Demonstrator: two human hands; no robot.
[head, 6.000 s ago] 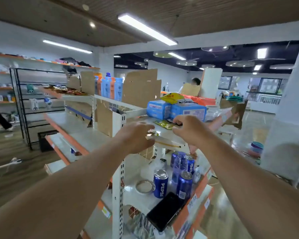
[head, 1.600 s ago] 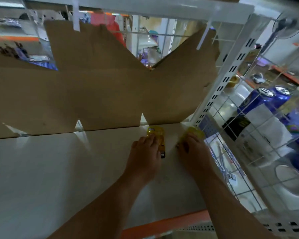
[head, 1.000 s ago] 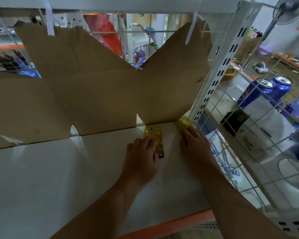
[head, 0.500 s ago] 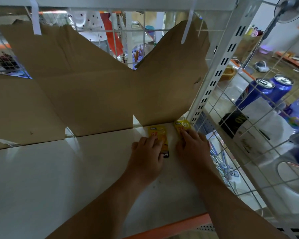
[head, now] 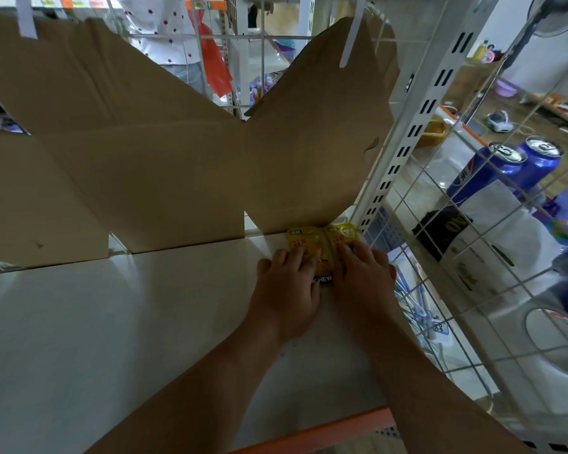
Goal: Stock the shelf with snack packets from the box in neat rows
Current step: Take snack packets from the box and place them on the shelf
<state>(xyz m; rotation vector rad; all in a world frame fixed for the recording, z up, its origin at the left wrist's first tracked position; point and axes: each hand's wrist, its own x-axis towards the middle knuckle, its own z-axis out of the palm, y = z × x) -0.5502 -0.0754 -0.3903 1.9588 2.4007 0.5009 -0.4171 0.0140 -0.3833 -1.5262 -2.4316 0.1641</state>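
Right packet (head: 342, 233) now beside left packet (head: 301, 240); cardboard (head: 177, 158) behind

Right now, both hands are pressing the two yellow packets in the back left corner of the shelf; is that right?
Not quite: the head view shows the left hand and right hand pressing the yellow packets in the back right corner of the shelf, beside the slotted upright.

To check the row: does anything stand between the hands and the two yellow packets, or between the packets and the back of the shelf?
Nothing visible does. The left hand touches the left packet, the right hand the right packet; both packets reach the cardboard at the back of the shelf.
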